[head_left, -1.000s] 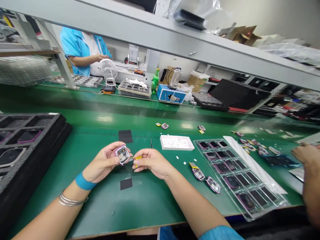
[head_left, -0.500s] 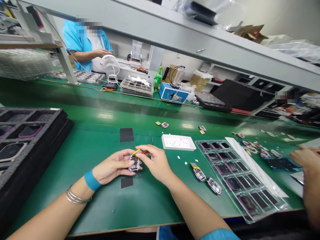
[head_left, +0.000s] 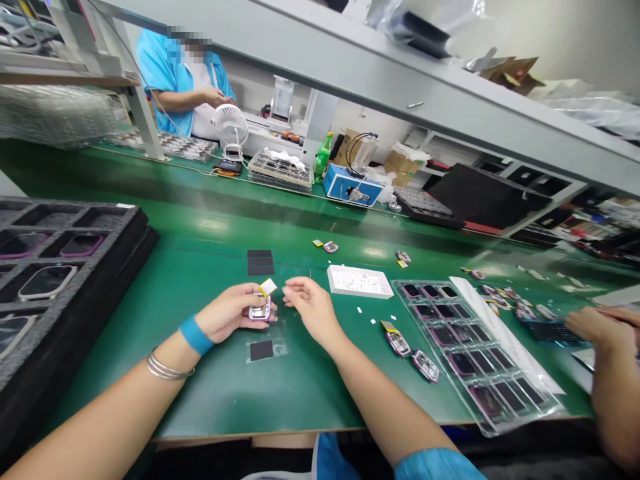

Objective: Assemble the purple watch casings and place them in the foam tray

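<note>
My left hand (head_left: 231,312) grips a small purple watch case (head_left: 260,311) with a silver face, held just above the green mat. A yellow-edged tab (head_left: 267,287) sticks up from the top of the case. My right hand (head_left: 309,307) hovers just right of it, fingers loosely curled and apart, holding nothing I can see. A black square pad (head_left: 261,350) lies on the mat below my hands. Thin tweezers (head_left: 310,273) rest behind my right hand.
A black foam tray (head_left: 75,280) with watch cases fills the left. A white parts box (head_left: 359,281), two loose cases (head_left: 411,353) and a clear tray of cases (head_left: 475,347) lie to the right. Another person's hand (head_left: 595,327) works at far right. A worker in blue (head_left: 185,83) stands beyond.
My right hand let go of the yellow tab and drew slightly right. My left hand turned the case so its silver face shows, tab standing up.
</note>
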`<action>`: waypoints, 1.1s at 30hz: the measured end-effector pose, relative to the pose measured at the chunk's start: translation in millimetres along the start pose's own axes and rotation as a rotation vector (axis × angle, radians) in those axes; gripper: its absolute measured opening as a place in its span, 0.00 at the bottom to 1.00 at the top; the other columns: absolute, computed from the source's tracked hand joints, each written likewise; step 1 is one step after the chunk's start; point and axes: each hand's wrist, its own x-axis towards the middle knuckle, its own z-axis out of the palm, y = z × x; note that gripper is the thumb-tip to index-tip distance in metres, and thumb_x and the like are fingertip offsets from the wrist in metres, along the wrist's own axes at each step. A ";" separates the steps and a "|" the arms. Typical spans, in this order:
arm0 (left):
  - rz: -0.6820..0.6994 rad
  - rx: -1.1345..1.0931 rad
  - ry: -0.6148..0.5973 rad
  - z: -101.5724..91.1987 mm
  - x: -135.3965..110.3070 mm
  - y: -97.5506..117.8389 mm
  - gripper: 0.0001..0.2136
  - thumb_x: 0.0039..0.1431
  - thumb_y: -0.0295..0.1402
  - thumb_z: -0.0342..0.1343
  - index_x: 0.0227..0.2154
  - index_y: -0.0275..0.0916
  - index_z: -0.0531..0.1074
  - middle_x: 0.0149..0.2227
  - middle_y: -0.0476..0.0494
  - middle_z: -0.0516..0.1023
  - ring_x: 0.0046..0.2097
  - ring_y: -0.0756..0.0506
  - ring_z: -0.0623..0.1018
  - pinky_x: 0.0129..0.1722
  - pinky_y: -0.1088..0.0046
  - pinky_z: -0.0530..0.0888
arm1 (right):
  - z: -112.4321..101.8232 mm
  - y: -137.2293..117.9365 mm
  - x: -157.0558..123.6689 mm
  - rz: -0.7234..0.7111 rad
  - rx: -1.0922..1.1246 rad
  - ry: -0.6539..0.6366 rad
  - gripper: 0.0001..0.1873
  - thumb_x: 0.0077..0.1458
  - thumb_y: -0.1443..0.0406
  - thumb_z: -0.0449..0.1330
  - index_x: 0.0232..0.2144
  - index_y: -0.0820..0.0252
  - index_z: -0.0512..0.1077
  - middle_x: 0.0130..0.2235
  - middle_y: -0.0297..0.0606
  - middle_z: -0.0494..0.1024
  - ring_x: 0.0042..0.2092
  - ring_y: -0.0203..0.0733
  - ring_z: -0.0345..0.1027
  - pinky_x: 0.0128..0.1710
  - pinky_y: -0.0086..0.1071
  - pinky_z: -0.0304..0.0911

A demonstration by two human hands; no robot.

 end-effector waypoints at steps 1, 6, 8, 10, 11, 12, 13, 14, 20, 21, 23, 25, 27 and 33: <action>-0.023 -0.019 -0.028 -4.3 -1.6 2.4 0.09 0.47 0.26 0.60 0.33 0.34 0.68 0.33 0.40 0.78 0.33 0.43 0.80 0.33 0.68 0.77 | -0.4 -1.7 -5.8 -0.001 -0.091 -0.072 0.05 0.53 0.68 0.58 0.32 0.58 0.74 0.32 0.35 0.76 0.32 0.37 0.71 0.34 0.31 0.67; -0.120 -0.012 -0.225 -17.0 -5.3 4.0 0.11 0.46 0.25 0.61 0.34 0.33 0.69 0.32 0.40 0.79 0.34 0.42 0.80 0.39 0.61 0.76 | 8.9 -8.6 -43.8 -0.111 -0.560 -0.254 0.06 0.50 0.73 0.60 0.30 0.60 0.75 0.39 0.39 0.73 0.42 0.42 0.66 0.46 0.38 0.63; -0.142 0.020 -0.267 -17.1 -4.1 1.3 0.10 0.46 0.26 0.61 0.33 0.34 0.68 0.33 0.39 0.79 0.34 0.42 0.79 0.37 0.62 0.76 | 13.4 -8.4 -51.5 -0.111 -0.619 -0.229 0.06 0.51 0.74 0.61 0.32 0.61 0.75 0.40 0.40 0.72 0.44 0.43 0.65 0.48 0.39 0.62; -0.155 0.042 -0.275 -16.2 -2.7 -1.0 0.10 0.46 0.27 0.62 0.32 0.34 0.67 0.33 0.38 0.79 0.35 0.42 0.79 0.36 0.63 0.76 | 15.9 -7.1 -52.8 -0.091 -0.609 -0.221 0.06 0.49 0.74 0.62 0.31 0.60 0.75 0.39 0.39 0.72 0.43 0.42 0.65 0.48 0.38 0.62; -0.159 0.049 -0.273 -15.9 -2.1 -1.6 0.11 0.46 0.27 0.62 0.32 0.34 0.67 0.33 0.38 0.79 0.35 0.42 0.79 0.36 0.63 0.75 | 16.4 -6.3 -51.8 -0.083 -0.598 -0.212 0.06 0.49 0.74 0.63 0.31 0.60 0.75 0.39 0.38 0.72 0.43 0.42 0.66 0.47 0.38 0.62; -0.162 0.053 -0.272 -15.8 -1.6 -1.9 0.11 0.46 0.27 0.62 0.32 0.34 0.67 0.33 0.38 0.79 0.35 0.42 0.79 0.36 0.63 0.75 | 16.7 -5.5 -50.3 -0.077 -0.589 -0.202 0.07 0.48 0.74 0.63 0.30 0.60 0.75 0.39 0.38 0.71 0.43 0.42 0.66 0.47 0.38 0.62; -0.162 0.055 -0.272 -15.8 -1.3 -2.0 0.11 0.46 0.27 0.62 0.32 0.34 0.67 0.33 0.38 0.79 0.34 0.42 0.79 0.36 0.63 0.75 | 17.1 -4.7 -48.6 -0.074 -0.583 -0.194 0.06 0.47 0.74 0.64 0.30 0.59 0.75 0.39 0.38 0.71 0.43 0.42 0.65 0.47 0.38 0.63; -0.163 0.055 -0.275 -16.1 -1.1 -1.9 0.11 0.45 0.27 0.62 0.33 0.34 0.67 0.33 0.39 0.79 0.34 0.42 0.79 0.36 0.63 0.75 | 17.5 -3.9 -46.8 -0.070 -0.577 -0.186 0.06 0.47 0.73 0.64 0.29 0.60 0.75 0.38 0.38 0.71 0.43 0.42 0.65 0.46 0.38 0.63; -0.173 0.053 -0.277 -17.9 0.2 -1.8 0.11 0.44 0.27 0.62 0.31 0.34 0.66 0.33 0.39 0.79 0.34 0.42 0.79 0.37 0.62 0.75 | 25.2 3.2 -44.9 -0.108 -0.596 -0.133 0.06 0.51 0.74 0.60 0.26 0.61 0.70 0.35 0.38 0.69 0.40 0.42 0.64 0.43 0.39 0.64; -0.174 0.050 -0.278 -18.0 0.4 -2.0 0.11 0.44 0.27 0.62 0.31 0.35 0.66 0.32 0.39 0.79 0.34 0.42 0.79 0.37 0.62 0.75 | 26.5 4.9 -47.5 -0.150 -0.605 -0.135 0.06 0.52 0.74 0.59 0.27 0.61 0.69 0.35 0.39 0.68 0.41 0.42 0.63 0.43 0.39 0.65; -0.177 0.043 -0.284 -18.2 0.6 -2.4 0.11 0.44 0.27 0.62 0.30 0.34 0.67 0.32 0.39 0.79 0.33 0.43 0.79 0.37 0.62 0.75 | 27.8 8.0 -56.3 -0.248 -0.606 -0.119 0.06 0.54 0.75 0.57 0.29 0.60 0.67 0.37 0.40 0.68 0.41 0.42 0.63 0.42 0.39 0.65; -0.179 0.036 -0.293 -18.3 0.6 -2.5 0.11 0.43 0.27 0.63 0.30 0.34 0.67 0.32 0.39 0.79 0.34 0.42 0.79 0.37 0.64 0.75 | 26.3 9.1 -68.3 -0.358 -0.610 -0.060 0.07 0.55 0.75 0.54 0.31 0.60 0.66 0.38 0.40 0.67 0.41 0.42 0.62 0.41 0.38 0.65; -0.178 0.031 -0.308 -18.1 0.2 -2.4 0.12 0.42 0.28 0.63 0.30 0.34 0.67 0.32 0.38 0.79 0.35 0.40 0.80 0.36 0.65 0.74 | 21.0 6.1 -78.4 -0.500 -0.616 0.043 0.07 0.56 0.75 0.53 0.33 0.59 0.66 0.38 0.41 0.67 0.41 0.42 0.62 0.40 0.38 0.65; -0.063 0.041 -0.199 -10.3 -0.2 -3.0 0.13 0.41 0.28 0.63 0.30 0.34 0.67 0.31 0.38 0.79 0.33 0.41 0.80 0.34 0.68 0.75 | -2.4 -23.9 -51.0 -0.628 -0.356 0.160 0.06 0.52 0.73 0.58 0.28 0.58 0.68 0.34 0.37 0.75 0.37 0.40 0.70 0.45 0.42 0.63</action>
